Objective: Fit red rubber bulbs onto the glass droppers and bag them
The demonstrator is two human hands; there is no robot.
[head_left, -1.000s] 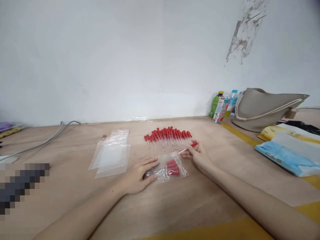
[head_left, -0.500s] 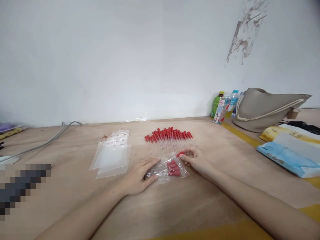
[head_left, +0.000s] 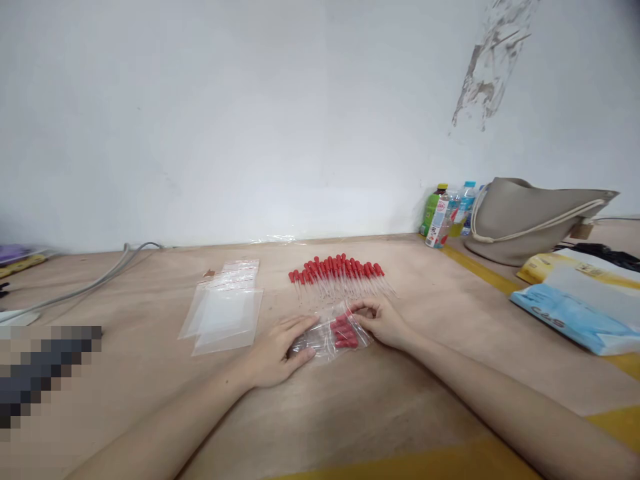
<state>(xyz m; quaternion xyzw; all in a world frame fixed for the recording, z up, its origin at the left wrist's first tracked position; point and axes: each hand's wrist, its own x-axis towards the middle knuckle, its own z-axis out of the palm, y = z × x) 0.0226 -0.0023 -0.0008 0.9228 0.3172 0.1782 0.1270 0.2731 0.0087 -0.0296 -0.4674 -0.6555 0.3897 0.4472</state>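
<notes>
A clear zip bag (head_left: 327,350) lies flat in front of me with several red-bulbed droppers (head_left: 347,341) inside, their bulbs toward its right end. My left hand (head_left: 277,350) rests on the left end of the bag, thumb and fingers stretched apart. At the bag's right end, my right hand (head_left: 383,322) is closed in a pinch around the bulb of a dropper, which is mostly hidden by the fingers and the film. Just beyond the bag, a fanned row of glass droppers (head_left: 337,268) lies with red bulbs pointing away from me.
Left of the bag is a stack of flat zip bags (head_left: 227,320). A grey cable (head_left: 100,273) runs along the far left. At the right stand drink bottles (head_left: 439,217), a grey-brown bag (head_left: 535,220) and a blue tissue pack (head_left: 565,317). A white wall (head_left: 250,120) closes off the back.
My right hand has moved slightly left, carrying the red-bulbed dropper farther into the bag's right end. My left hand stays in place.
</notes>
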